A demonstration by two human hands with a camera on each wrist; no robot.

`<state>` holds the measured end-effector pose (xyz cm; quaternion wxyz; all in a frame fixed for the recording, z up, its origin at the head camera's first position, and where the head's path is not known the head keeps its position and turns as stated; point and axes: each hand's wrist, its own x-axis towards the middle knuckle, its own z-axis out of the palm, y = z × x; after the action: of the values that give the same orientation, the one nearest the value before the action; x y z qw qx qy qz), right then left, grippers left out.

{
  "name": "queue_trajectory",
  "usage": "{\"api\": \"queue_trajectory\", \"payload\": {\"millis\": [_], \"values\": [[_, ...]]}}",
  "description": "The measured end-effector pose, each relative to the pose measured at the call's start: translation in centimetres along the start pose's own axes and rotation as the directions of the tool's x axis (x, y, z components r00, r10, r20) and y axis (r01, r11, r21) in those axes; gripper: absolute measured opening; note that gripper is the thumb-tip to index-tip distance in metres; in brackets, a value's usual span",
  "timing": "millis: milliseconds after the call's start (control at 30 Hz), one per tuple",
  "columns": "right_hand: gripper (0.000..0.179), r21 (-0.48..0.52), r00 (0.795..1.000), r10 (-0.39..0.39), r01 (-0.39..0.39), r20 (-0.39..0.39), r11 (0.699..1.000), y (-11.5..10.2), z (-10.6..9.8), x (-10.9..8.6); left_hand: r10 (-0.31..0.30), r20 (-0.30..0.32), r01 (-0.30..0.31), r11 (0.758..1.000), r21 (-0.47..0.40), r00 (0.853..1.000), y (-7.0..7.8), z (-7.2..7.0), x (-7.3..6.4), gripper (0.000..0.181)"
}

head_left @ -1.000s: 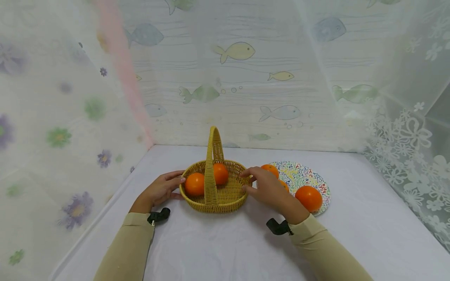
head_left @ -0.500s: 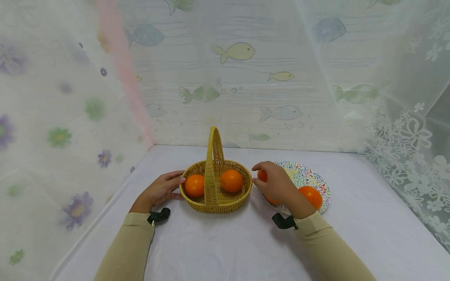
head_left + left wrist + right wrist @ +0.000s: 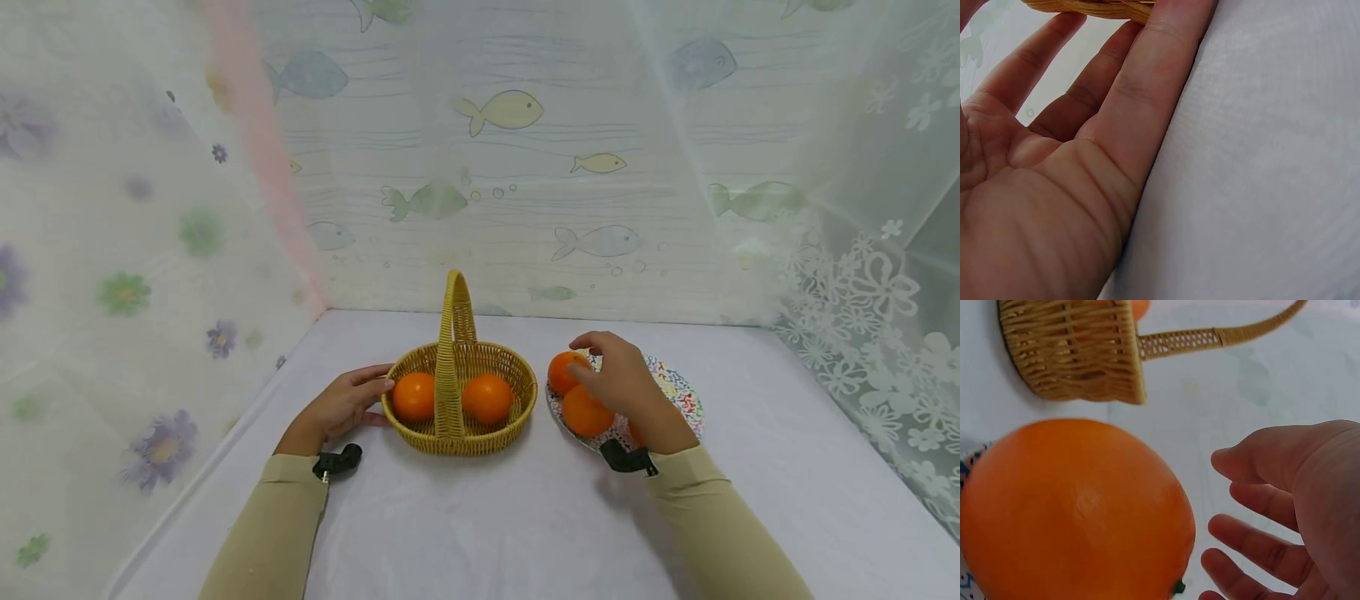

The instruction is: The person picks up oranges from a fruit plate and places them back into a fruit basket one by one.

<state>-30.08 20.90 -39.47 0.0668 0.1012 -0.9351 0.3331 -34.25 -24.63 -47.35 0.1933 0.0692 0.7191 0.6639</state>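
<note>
A yellow wicker basket [image 3: 459,442] with a tall handle stands on the white cloth. Inside it lie an orange [image 3: 414,397] left of the handle and a second orange [image 3: 487,399] right of it. My left hand [image 3: 341,408] rests against the basket's left end, fingers extended, fingertips at the weave in the left wrist view. Above the patterned plate [image 3: 678,387] my right hand [image 3: 622,379] holds nothing, fingers apart and lightly bent. Nearest to it are an orange [image 3: 567,372] at the plate's left rim and one [image 3: 587,412] in front; my wrist mostly hides a third.
White cloth [image 3: 450,533] covers the table. A sheer curtain with printed fish [image 3: 513,109] hangs along the back, and flowered curtains hang at both sides. A dark wrist camera [image 3: 337,461] sits on the left cuff, another [image 3: 626,457] on the right.
My right hand has let go of an orange in the basket's right half and moved right over the plate. That orange has rolled toward the basket's front. My left hand has stayed put.
</note>
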Motion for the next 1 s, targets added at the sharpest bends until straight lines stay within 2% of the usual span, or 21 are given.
{"api": "queue_trajectory", "payload": {"millis": [267,567,700,867,1000], "values": [[0.039,0.006,0.999,0.031,-0.031,0.013,1.0,1.0,0.0,0.4,-0.003,-0.001,0.003,1.0,0.004,1.0,-0.1,-0.2,-0.1,0.065],[0.057,-0.019,0.998,0.049,-0.048,0.05,0.999,1.3,1.1,0.4,0.003,0.008,-0.003,1.0,-0.004,1.0,-0.2,-0.1,-0.2,0.064],[0.065,-0.032,0.993,0.073,-0.071,0.089,0.997,1.6,1.6,0.5,0.009,0.011,-0.008,1.0,-0.004,1.0,-0.1,0.0,-0.2,0.063],[0.074,0.0,0.983,0.125,-0.126,0.136,0.992,1.7,2.5,0.6,0.008,0.017,-0.008,1.0,-0.006,1.0,0.1,0.0,-0.2,0.063],[0.074,-0.022,0.986,0.106,-0.104,0.132,0.994,1.6,3.1,0.5,0.007,0.017,-0.007,1.0,-0.008,1.0,0.2,0.1,-0.2,0.064]]}}
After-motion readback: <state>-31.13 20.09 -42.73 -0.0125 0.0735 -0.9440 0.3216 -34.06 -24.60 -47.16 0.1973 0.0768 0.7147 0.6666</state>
